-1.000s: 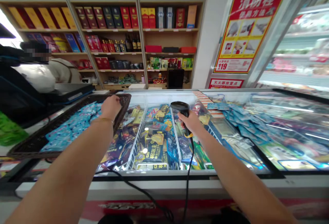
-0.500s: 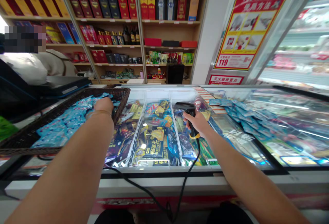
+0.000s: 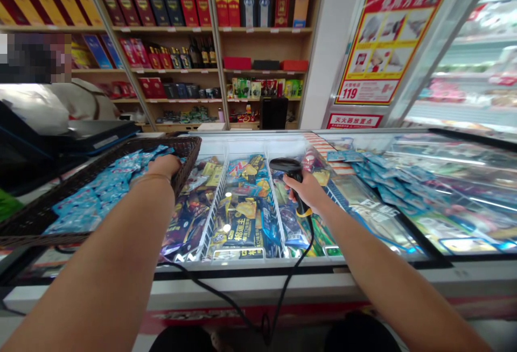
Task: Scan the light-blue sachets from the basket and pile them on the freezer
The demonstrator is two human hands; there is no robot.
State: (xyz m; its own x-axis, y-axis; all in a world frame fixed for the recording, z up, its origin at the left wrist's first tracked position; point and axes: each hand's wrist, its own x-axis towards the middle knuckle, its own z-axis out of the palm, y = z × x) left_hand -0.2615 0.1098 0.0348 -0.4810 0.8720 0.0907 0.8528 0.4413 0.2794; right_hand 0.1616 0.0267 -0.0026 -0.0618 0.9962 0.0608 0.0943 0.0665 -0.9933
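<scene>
My right hand [image 3: 305, 188] is wrapped round the grip of a black and yellow barcode scanner [image 3: 287, 168], held above the glass-topped freezer. Its black cord [image 3: 297, 263] hangs down towards me. My left hand [image 3: 163, 166] is at the far right end of a dark wicker basket [image 3: 193, 154], over small light-blue packets [image 3: 117, 180]. Its fingers point away from me and are mostly hidden behind the back of the hand, so I cannot tell what they grip. More blue packets [image 3: 388, 177] lie heaped on the freezer top to the right.
The freezer [image 3: 250, 268] holds wire baskets of bagged ice creams [image 3: 242, 217]. Behind it stand shelves [image 3: 264, 29] with boxes and bottles. At the left are a dark counter device [image 3: 100, 131] and a person in a light top [image 3: 83, 99]. A red poster [image 3: 399, 34] hangs at the right.
The view has shifted slightly. My left hand stays at the basket's far end, its wrist turned a little. My right hand still holds the scanner in nearly the same place.
</scene>
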